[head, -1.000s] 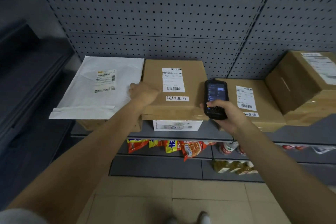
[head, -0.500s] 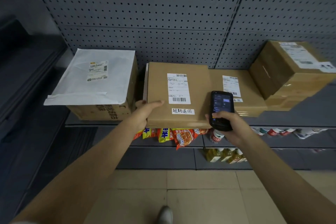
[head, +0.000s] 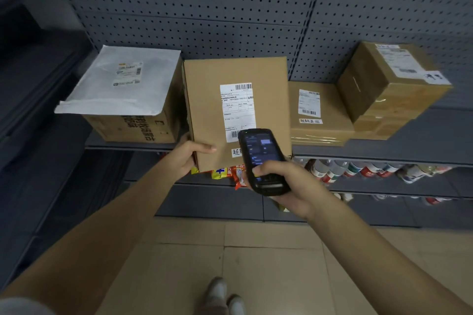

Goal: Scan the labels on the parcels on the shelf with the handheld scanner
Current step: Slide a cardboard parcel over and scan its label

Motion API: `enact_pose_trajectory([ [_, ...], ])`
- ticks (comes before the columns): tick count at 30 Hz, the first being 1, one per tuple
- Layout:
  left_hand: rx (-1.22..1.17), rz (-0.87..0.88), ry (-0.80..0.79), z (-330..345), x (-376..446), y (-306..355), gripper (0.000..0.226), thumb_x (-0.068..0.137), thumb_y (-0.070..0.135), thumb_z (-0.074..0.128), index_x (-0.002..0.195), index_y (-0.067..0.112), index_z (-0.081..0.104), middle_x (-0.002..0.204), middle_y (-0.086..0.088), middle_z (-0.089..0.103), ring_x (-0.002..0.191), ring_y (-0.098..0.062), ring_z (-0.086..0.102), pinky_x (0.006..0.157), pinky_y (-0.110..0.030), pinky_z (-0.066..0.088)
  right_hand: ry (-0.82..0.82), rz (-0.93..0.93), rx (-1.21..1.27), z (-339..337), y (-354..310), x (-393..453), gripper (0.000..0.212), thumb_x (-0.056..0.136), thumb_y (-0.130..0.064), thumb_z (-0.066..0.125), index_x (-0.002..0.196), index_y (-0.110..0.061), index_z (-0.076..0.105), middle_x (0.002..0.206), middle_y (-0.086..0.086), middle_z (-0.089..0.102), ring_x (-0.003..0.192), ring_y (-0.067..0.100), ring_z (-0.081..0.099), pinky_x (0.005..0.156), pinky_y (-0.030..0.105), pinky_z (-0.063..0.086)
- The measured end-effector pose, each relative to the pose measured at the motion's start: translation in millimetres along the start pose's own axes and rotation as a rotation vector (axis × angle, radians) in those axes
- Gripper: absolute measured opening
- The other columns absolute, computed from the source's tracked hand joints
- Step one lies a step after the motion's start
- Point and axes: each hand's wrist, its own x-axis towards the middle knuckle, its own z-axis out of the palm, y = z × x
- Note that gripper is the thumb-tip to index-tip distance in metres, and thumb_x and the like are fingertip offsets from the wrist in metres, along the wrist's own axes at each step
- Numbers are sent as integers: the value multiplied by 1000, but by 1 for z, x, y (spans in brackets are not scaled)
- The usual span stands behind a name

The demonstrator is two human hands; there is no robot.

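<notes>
Snack packets (head: pixel 225 172), bottles (head: pixel 358 170) on lower shelves; tiled floor (head: pixel 268 263).

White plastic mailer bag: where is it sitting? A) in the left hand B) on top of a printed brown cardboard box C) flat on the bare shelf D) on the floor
B: the white plastic mailer bag lies on top of the printed brown cardboard box at the shelf's left end, with neither hand touching it.
</notes>
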Motion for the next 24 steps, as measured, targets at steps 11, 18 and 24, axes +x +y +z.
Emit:
enact_pose_trajectory([
  [11, 10, 90, -14, 0, -4, 7, 121, 43, 14, 93, 148, 15, 33, 135, -9, 60, 127, -27, 54, 107, -45, 43, -39, 66, 6, 12, 1, -23, 29, 81, 16, 54, 106, 3, 62, 92, 21, 67, 75, 28, 70, 65, 32, 61],
  [18, 29, 104, -35, -3, -3, 10, 123, 40, 17, 97, 147, 17, 36, 136, -11, 58, 129, -30, 51, 110, -52, 39, -18, 57, 15, 18, -5, -27, 26, 81, 16, 54, 101, 2, 61, 89, 19, 68, 72, 29, 70, 71, 35, 61],
  [24, 19, 110, -28, -1, -6, 10, 125, 38, 18, 96, 147, 17, 35, 136, -10, 59, 129, -28, 52, 110, -50, 40, -9, 58, 14, 21, -2, -28, 27, 81, 14, 55, 105, 3, 60, 92, 20, 66, 73, 29, 70, 71, 33, 61],
])
